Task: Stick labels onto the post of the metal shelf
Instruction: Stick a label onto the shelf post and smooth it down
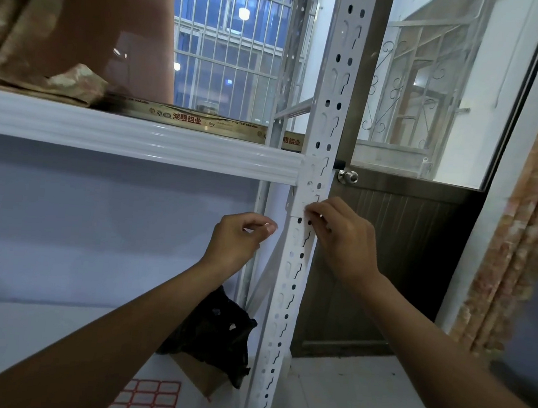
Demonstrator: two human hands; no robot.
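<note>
The white perforated metal post point(329, 111) runs from top centre down to the floor. A white label point(300, 203) lies across the post just below the shelf beam. My right hand point(339, 239) presses its fingertips on the label's right edge against the post. Just left of the post, my left hand point(241, 240) hovers with fingers curled and pinched; whether it holds anything I cannot tell. A sheet of red-bordered labels point(146, 401) lies on the lower shelf at the bottom.
The white shelf beam point(120, 138) crosses the left half, carrying folded fabric point(32, 36) and a printed board. A black bag point(217, 332) on a cardboard piece sits on the lower shelf. A brown door with a knob point(348, 176) stands behind the post; a curtain point(518, 242) hangs at right.
</note>
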